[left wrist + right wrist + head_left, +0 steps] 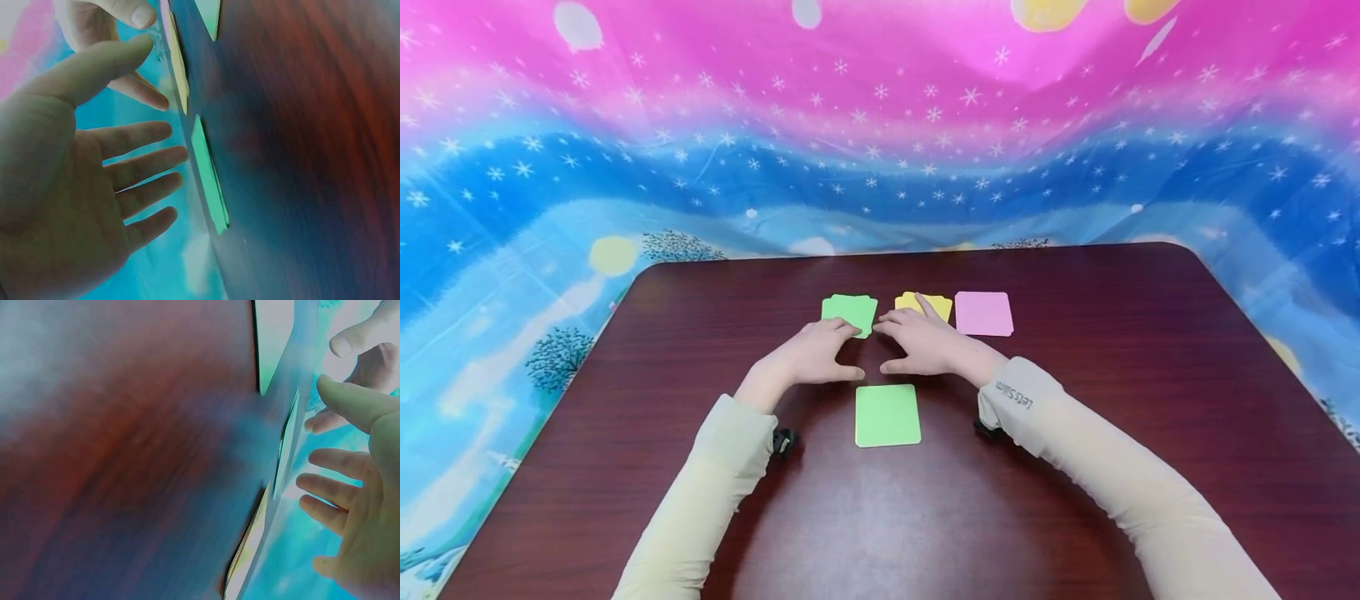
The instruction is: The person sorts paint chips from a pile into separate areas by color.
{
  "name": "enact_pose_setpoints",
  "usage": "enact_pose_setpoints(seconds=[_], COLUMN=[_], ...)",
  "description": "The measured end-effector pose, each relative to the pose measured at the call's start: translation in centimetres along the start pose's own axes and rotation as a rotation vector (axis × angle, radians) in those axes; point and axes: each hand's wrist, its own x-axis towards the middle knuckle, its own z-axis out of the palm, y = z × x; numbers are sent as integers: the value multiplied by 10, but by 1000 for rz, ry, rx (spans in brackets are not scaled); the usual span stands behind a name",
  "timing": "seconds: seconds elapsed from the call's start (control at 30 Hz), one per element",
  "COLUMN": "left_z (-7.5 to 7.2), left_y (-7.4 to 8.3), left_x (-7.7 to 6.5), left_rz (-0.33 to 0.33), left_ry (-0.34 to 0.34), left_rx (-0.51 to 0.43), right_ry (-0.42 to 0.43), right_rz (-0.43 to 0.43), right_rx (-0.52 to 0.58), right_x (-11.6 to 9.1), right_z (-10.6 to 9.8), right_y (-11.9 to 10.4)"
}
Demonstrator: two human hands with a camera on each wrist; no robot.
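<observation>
My left hand (pixel 811 352) hovers just in front of a loosely piled stack of green square cards (pixel 848 310), its fingers relaxed and spread. Facing it, my right hand (pixel 925 340) hangs before a stack of yellow square cards (pixel 937 305), partly covering it. Nothing lies in either palm; in the left wrist view the left fingers (pixel 150 156) are apart from the green stack (pixel 209 178). To the right of the yellow stack is a squarer pile of pink cards (pixel 983 313). Nearer the body, below the gap between the hands, lies another green square pile (pixel 887 415).
The dark reddish-brown table (pixel 647 467) has rounded far corners. Behind it and along its sides hangs a pink and blue cloth (pixel 880 125) with snowflakes. Each wrist carries a small black device, such as the one (pixel 784 442) under the left cuff.
</observation>
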Motion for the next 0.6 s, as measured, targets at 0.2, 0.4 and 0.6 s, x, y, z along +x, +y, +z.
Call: enact_pose_setpoints(seconds=[0.2, 0.4, 0.6], left_z=[3, 10, 16], left_y=[17, 30, 46], left_x=[-10, -20, -31], left_rz=[37, 77, 113], left_ry=[-13, -11, -34], left_rx=[33, 43, 60], right_ry=[32, 23, 34], right_rz=[-34, -47, -86], right_rx=[-28, -31, -22], right_x=[-18, -37, -54], right_z=[0, 2, 8], right_y=[-3, -7, -14])
